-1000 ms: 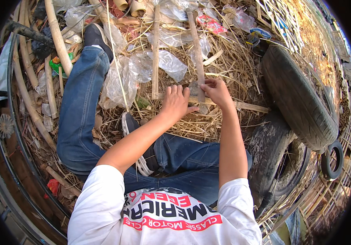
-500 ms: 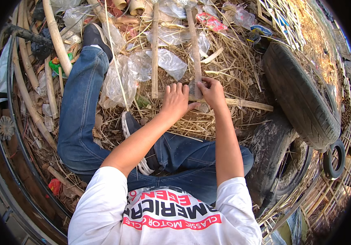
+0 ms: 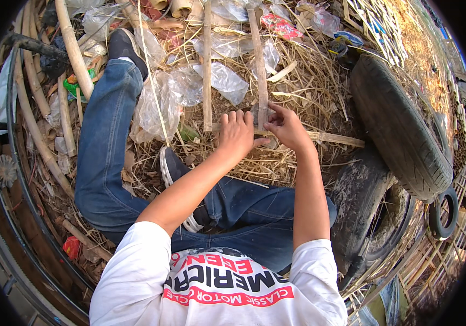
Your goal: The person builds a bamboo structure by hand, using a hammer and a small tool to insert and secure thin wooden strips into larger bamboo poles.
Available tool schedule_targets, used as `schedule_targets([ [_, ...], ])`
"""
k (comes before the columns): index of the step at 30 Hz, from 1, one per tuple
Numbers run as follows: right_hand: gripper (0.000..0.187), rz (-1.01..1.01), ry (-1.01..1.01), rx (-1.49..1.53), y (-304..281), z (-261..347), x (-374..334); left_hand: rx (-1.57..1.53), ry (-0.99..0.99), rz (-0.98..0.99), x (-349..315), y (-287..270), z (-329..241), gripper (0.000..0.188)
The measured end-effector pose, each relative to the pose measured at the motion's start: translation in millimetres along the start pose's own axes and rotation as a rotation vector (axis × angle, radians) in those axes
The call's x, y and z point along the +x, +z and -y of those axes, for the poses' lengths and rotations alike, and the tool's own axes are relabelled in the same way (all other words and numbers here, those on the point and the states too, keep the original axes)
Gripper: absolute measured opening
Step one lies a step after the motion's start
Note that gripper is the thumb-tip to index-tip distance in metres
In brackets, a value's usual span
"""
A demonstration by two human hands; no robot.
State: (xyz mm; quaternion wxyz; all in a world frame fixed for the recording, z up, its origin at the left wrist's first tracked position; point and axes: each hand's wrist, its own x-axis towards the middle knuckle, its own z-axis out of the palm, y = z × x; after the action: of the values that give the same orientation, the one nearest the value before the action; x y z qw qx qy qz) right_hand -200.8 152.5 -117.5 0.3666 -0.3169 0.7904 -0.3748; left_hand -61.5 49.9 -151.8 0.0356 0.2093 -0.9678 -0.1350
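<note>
Two pale bamboo slats lie nearly parallel in front of me, the left slat (image 3: 207,70) and the right slat (image 3: 258,65). Their near ends meet a crosswise bamboo strip (image 3: 333,138). Curled over this strip between the two slats is my left hand (image 3: 235,135), its thumb stretched rightward. My right hand (image 3: 290,129) is at the joint of the right slat and the strip. Its thumb and index finger are bent at the slat's edge; anything small between them is hidden. A greyish stone-like lump (image 3: 268,142) shows just below the strip.
Old tyres (image 3: 395,125) stand close on my right. Clear plastic bags (image 3: 224,82) and straw litter the ground ahead. Long bamboo poles (image 3: 75,51) and a dark metal frame (image 3: 11,108) lie on the left. My shoes (image 3: 130,51) and bent legs flank the work.
My right hand has shifted slightly right, and its thumb and index finger have come off the slat's face to its edge. The left hand stays almost still on the strip.
</note>
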Motion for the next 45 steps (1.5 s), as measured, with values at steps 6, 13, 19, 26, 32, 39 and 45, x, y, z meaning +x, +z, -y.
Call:
schedule_targets([
  [6,0.065,-0.04,-0.008,-0.09,5,6,-7,0.0,-0.021,-0.037,0,5,-1,0.079],
  [13,0.064,-0.067,-0.081,-0.124,6,2,-11,-0.038,-0.036,-0.027,2,3,-1,0.077],
  [19,0.064,-0.102,-0.142,-0.161,10,-7,-15,-0.033,-0.052,-0.013,4,3,-2,0.076],
  [26,0.063,-0.131,-0.176,-0.203,13,-7,-16,-0.108,0.019,0.05,-2,-7,5,0.101],
  [32,0.062,-0.151,-0.168,-0.124,14,-13,-17,-0.149,0.117,0.161,8,-14,21,0.111],
  [39,0.058,-0.19,-0.153,-0.213,16,-4,-23,0.021,0.094,0.156,5,-12,10,0.113],
  [45,0.056,-0.249,-0.271,-0.27,21,-14,-23,0.068,0.094,0.145,6,-9,7,0.113],
])
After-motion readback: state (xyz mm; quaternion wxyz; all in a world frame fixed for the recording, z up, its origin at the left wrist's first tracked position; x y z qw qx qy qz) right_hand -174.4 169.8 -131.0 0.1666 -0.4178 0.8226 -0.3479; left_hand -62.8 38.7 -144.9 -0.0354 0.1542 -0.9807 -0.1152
